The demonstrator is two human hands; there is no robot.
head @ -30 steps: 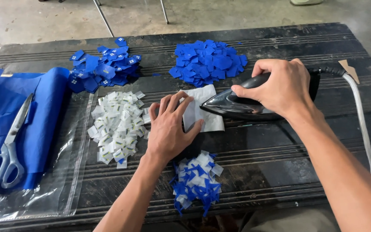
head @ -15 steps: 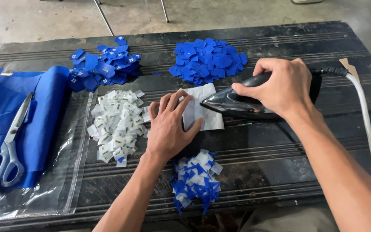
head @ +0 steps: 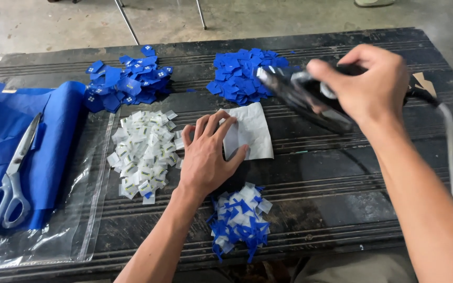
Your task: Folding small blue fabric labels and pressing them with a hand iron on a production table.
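Head view. The left hand lies flat, fingers spread, pressing the left edge of a white paper sheet on the dark table. The right hand is closed around the handle of a black iron, fingers wrapped tight; the iron is tilted and held in the air, above and to the right of the sheet, not touching it, its outline blurred. A grey cord runs from the iron's rear, right of the sheet. Left of the sheet lies a heap of white squares; behind it, two heaps of blue squares; in front of it, a mixed blue-and-white heap. Far left of the sheet, scissors rest on blue cloth.
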